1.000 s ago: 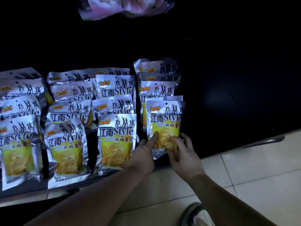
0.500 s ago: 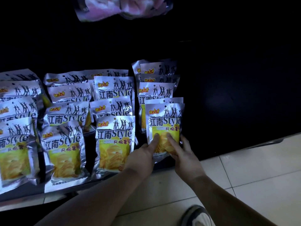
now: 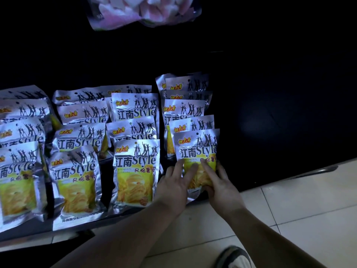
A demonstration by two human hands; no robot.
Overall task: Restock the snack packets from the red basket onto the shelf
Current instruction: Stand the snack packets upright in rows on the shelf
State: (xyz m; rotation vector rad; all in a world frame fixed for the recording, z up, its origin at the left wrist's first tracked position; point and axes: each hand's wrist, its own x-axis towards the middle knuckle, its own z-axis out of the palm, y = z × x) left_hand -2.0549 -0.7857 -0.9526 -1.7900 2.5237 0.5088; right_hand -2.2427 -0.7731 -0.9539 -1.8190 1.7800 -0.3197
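**Snack packet (image 3: 197,149) being seated at the front of its row**

Both hands meet on the lower half of the front packet in the rightmost row. The left hand (image 3: 173,182) lays its fingers (image 3: 190,169) fairly straight across the yellow print, pressing rather than gripping. Its thumb is hidden, so I cannot tell whether it reaches behind. The right hand (image 3: 222,186) pinches the lower right corner, with its fingers (image 3: 207,167) spread on the face and the thumb curled under the bottom seam. That hold suggests one hand is steadying the base while the other pushes the face back, so the packet leans on those behind it with its label showing.

Just beyond the fingertips stand more packets of the same kind, overlapping like roof tiles, each top strip showing above the next. Just beside the left knuckles, not touching them, stands the neighbouring packet (image 3: 136,171) at the front of the next row. All rest on a dark shelf (image 3: 270,122), whose bare part stretches away past the right little finger.

The packets are silvery foil pouches, sealed flat at top and bottom, puffed in the middle, crinkled and shiny. Foil like that is probably slippery and springy, which would explain using two hands.

Well above the fingertips a pink bag (image 3: 143,10) sits at the frame's edge. Below the wrists lie pale glossy floor tiles (image 3: 299,209) and a shoe (image 3: 234,257). The red basket is not in view.
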